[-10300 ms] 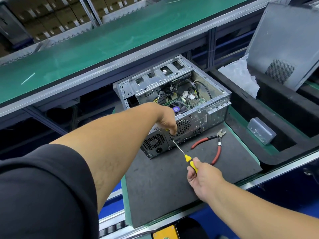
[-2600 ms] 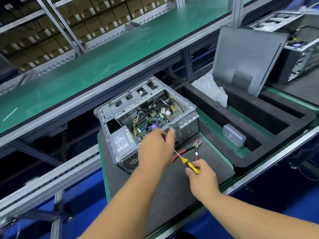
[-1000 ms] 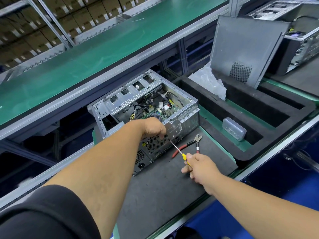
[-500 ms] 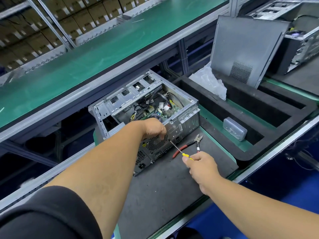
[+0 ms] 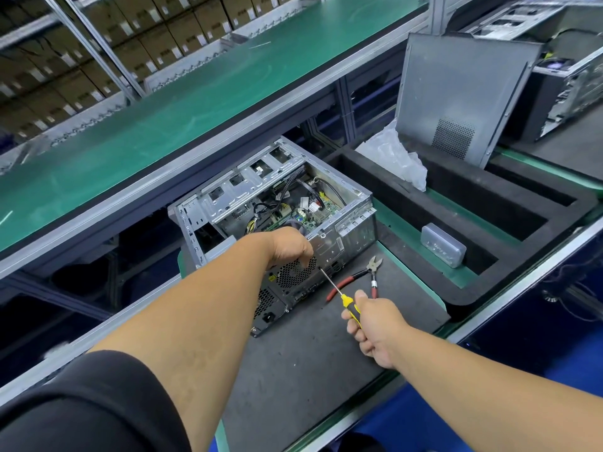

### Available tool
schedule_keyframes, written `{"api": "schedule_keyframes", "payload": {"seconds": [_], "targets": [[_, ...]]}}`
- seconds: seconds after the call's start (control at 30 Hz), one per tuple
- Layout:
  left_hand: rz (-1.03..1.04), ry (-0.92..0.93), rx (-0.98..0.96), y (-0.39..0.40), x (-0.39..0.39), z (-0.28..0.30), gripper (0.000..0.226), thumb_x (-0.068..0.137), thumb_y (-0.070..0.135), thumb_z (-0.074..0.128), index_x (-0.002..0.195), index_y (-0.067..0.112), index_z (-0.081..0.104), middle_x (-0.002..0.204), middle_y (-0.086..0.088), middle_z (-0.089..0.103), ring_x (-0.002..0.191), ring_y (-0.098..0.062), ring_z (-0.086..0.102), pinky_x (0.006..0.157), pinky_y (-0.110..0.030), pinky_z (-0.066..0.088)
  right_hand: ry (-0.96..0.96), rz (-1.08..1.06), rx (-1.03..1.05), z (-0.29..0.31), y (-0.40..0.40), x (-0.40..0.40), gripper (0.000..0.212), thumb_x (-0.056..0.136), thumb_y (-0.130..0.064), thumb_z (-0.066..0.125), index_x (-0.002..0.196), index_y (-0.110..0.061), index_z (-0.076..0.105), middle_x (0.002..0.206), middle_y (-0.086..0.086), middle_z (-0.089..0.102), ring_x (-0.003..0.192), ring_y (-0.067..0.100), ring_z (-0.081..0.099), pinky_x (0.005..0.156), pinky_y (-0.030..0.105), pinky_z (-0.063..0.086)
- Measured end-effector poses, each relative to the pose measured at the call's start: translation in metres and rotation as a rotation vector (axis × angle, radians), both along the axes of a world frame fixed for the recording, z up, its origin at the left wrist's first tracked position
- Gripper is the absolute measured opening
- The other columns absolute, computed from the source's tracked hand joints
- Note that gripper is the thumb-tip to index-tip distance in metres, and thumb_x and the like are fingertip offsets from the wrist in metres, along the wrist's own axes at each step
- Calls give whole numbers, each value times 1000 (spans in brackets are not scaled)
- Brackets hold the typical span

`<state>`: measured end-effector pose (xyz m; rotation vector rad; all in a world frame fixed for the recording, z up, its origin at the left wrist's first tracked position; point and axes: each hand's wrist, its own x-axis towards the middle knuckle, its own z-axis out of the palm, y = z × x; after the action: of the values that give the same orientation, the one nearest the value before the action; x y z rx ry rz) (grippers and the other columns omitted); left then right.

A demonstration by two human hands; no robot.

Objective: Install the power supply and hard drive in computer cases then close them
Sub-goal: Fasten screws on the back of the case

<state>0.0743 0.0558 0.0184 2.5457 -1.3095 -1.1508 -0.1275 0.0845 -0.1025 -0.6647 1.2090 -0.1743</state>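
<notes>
Left hand [image 5: 288, 247] grips the open grey steel computer case [image 5: 339, 220] – rigid, heavy, sharp-edged – while the right hand [image 5: 375, 324] grasps a yellow-handled screwdriver [image 5: 339, 293].

You are viewing an evenly lit scene under diffuse overhead light. Shadows are soft and short. Mild glare appears on the green shelf surface [image 5: 182, 102]. Wide-angle distortion bends lines at the edges. Focus is sharp centrally.

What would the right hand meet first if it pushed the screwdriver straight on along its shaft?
Most likely the rear panel of the computer case, beside the fan grille under the left hand; depth is uncertain.
</notes>
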Motion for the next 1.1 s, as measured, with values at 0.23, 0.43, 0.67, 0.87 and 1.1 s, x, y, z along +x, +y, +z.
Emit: {"api": "schedule_keyframes", "payload": {"seconds": [0.23, 0.43, 0.67, 0.87, 1.1], "targets": [[-77, -52, 15, -2, 1, -1, 39, 72, 9, 73, 41, 16, 51, 72, -3, 42, 62, -18, 39, 53, -25, 33, 47, -43, -368, -9, -5, -7, 28, 91, -34, 77, 91, -10, 62, 65, 1, 70, 49, 14, 47, 49, 27, 39], [-108, -60, 31, -3, 1, -1, 46, 75, 7, 70, 35, 16, 49, 71, -3, 41, 65, -19, 39, 57, -28, 32, 131, 98, -174, 2, -15, -2, 55, 106, -51, 38, 83, -10, 66, 68, 9, 76, 46, 16, 45, 44, 25, 33], [-117, -58, 24, -2, 0, -1, 39, 76, 5, 71, 43, 11, 49, 74, -4, 42, 69, -20, 41, 60, -30, 35, -32, 11, -285, -2, -11, -7, 42, 80, -39, 87, 88, -13, 55, 61, 3, 56, 45, 15, 37, 43, 25, 30], [-89, -58, 29, -3, 0, 0, 52, 74, 3, 71, 30, 16, 45, 69, -2, 39, 65, -18, 37, 56, -29, 30, 71, 125, -246, 5, -18, -6, 47, 105, -48, 49, 90, -8, 68, 71, 7, 76, 46, 13, 51, 46, 25, 38], [-83, -76, 32, -3, 1, -3, 49, 72, 5, 72, 30, 16, 50, 74, -3, 40, 68, -18, 38, 59, -28, 31, 34, 114, -275, -1, -13, -4, 43, 84, -52, 79, 86, -14, 59, 62, 5, 59, 44, 16, 37, 40, 20, 29]]}}
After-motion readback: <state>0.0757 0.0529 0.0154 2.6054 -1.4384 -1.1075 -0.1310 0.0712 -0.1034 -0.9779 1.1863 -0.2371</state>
